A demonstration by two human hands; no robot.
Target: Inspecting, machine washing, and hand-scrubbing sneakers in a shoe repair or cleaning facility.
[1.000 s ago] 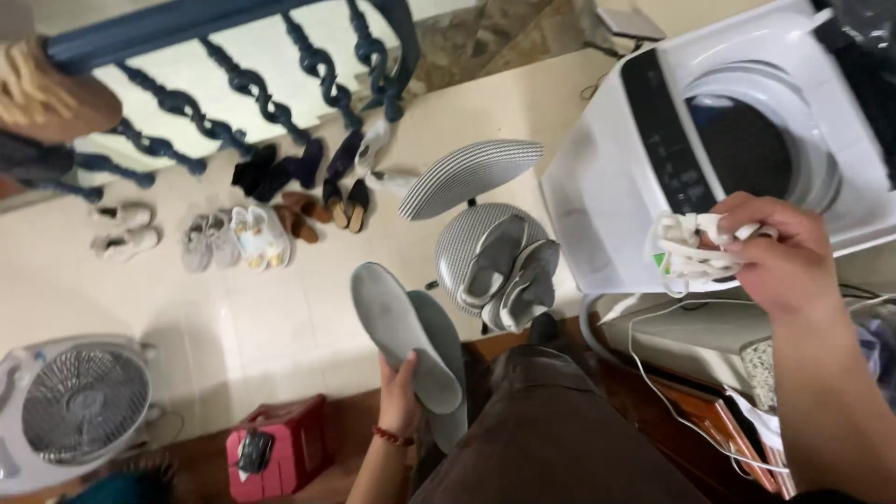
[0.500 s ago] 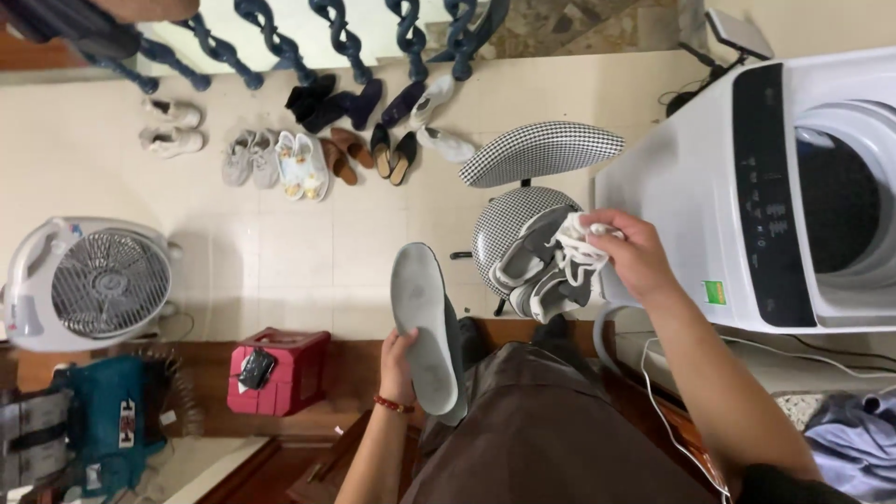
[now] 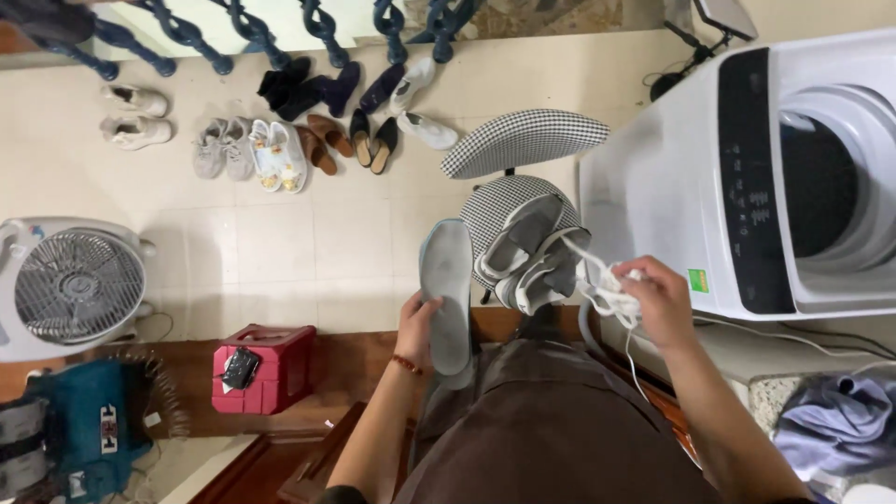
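Left grip (image 3: 417, 322) closed round a grey insole (image 3: 447, 294), held upright at 6 o'clock of frame, thumb side on its lower half. Right grip (image 3: 665, 303) at about 4 o'clock from frame centre, fingers pinched tight on a bunch of white laces (image 3: 607, 289); one lace strand runs up toward 10 o'clock to the grey sneakers (image 3: 532, 257). I see the sneakers lying on the seat of a houndstooth chair (image 3: 523, 140), soles tilted, just beside the laces, between both grips. White washing machine (image 3: 747, 187) at 3 o'clock, lid open, drum dark. Row of shoes (image 3: 280, 140) on the tiled floor at 11 o'clock, below dark blue balusters (image 3: 252, 28). White floor fan (image 3: 70, 285) at 9 o'clock. Red box (image 3: 266, 369) at 7 o'clock, near the left forearm. Brown trousers (image 3: 560, 429) fill 6 o'clock. Blue-grey cloth (image 3: 835, 425) at 4 o'clock corner.
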